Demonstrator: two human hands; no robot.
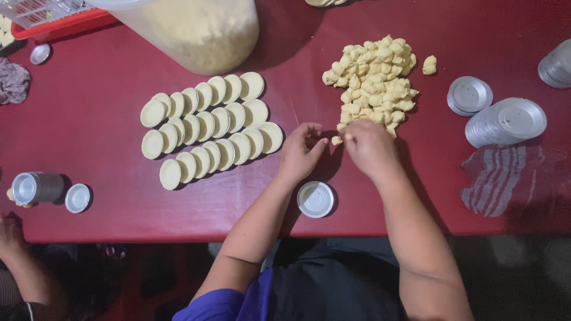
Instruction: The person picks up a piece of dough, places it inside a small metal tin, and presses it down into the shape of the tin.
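While a big tub of dough stands at the red table's far edge, three rows of filled tins hold seven, eight and eight. Both hands, left and right, pinch one small dough piece beside the heap; one empty tin sits at the near edge.

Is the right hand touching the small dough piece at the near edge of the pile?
Touching. The head view shows the right hand with its fingertips pinching the small dough piece, no gap visible, just below the dough pile.
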